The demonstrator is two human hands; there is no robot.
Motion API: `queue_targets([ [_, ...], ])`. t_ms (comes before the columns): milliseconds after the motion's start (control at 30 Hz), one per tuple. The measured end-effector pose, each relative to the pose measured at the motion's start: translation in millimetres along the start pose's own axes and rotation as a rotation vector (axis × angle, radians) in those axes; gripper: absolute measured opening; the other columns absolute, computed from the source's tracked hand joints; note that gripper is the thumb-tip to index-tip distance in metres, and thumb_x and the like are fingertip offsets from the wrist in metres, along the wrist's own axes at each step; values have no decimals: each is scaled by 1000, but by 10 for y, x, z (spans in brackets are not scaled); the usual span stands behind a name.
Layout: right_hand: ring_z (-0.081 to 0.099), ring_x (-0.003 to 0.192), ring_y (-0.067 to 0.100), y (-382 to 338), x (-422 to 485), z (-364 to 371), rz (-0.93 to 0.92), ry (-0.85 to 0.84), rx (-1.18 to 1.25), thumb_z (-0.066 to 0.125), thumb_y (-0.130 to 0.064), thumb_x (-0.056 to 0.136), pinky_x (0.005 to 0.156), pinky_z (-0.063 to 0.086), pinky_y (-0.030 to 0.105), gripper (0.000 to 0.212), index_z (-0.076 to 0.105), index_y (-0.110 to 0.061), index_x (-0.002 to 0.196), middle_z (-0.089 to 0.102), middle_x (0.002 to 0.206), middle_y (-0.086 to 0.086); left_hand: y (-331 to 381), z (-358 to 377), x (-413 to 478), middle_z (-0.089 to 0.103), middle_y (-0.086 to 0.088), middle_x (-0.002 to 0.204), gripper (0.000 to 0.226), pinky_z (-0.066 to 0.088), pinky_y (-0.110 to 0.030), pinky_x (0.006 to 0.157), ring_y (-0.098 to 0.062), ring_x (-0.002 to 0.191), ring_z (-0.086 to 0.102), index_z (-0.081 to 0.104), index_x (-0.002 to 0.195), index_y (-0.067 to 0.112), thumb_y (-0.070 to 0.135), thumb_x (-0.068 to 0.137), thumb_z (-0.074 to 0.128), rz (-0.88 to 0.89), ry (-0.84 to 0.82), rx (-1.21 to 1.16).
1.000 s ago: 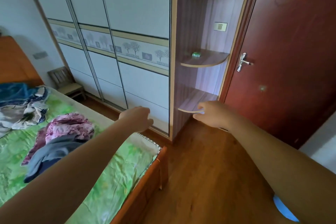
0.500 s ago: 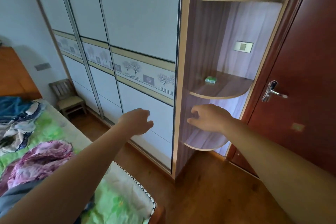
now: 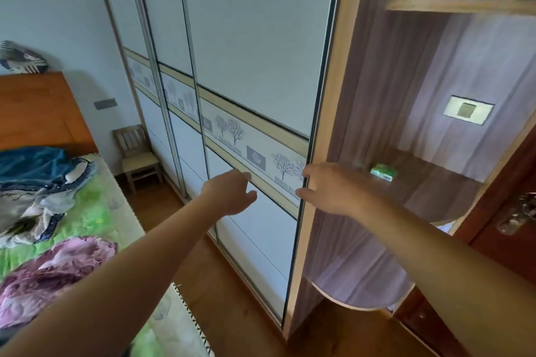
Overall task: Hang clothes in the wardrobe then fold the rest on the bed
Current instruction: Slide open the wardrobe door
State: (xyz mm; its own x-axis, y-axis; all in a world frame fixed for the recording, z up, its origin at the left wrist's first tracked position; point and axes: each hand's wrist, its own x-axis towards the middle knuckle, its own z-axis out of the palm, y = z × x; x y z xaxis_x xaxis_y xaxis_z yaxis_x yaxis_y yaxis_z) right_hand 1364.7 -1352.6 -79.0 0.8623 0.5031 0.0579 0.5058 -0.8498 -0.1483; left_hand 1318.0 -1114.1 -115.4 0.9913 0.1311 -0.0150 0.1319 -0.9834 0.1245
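While both arms reach toward the wardrobe point(image 3: 162, 23), the left hand point(image 3: 229, 195) hovers loosely curled and empty, and the right hand point(image 3: 329, 190) holds relaxed fingers at the right edge of its sliding door point(image 3: 261, 235). Clothes point(image 3: 55, 272) lie heaped on the bed point(image 3: 95, 211), near left.

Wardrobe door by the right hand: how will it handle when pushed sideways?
Probably slides, not swings: the wardrobe door overlaps the next door. Likely stiff and fairly heavy, being tall. Its face looks smooth, no handle visible, so the right hand at its edge should probably push there.
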Motion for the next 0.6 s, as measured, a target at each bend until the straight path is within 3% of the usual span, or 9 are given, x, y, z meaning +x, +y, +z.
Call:
queue_targets([
  [100, 57, 125, 22, 111, 352, -22, -79, 27, -1, 55, -62, 93, 91, 47, 33, 60, 50, -31, 144, 57, 142, 0, -1, 29, 227, 46, -1, 149, 55, 48, -49, 103, -26, 130, 53, 43, 148, 26, 50, 99, 46, -39, 13, -13],
  [267, 61, 117, 25, 221, 829, 0, -169, 48, -32, 56, -60, 93, 91, 47, 31, 55, 55, -27, 137, 64, 129, 1, -38, 25, 551, 48, -3, 148, 57, 48, -47, 103, -26, 127, 55, 42, 149, 24, 50, 99, 47, -72, -1, -25],
  [600, 60, 120, 24, 223, 1352, 202, -212, -76, 89, 56, -59, 94, 96, 49, 37, 59, 51, -26, 142, 58, 137, 2, -234, 21, 1180, 48, -3, 151, 59, 44, -48, 109, -24, 134, 50, 43, 148, 25, 55, 97, 49, -81, -59, 7],
])
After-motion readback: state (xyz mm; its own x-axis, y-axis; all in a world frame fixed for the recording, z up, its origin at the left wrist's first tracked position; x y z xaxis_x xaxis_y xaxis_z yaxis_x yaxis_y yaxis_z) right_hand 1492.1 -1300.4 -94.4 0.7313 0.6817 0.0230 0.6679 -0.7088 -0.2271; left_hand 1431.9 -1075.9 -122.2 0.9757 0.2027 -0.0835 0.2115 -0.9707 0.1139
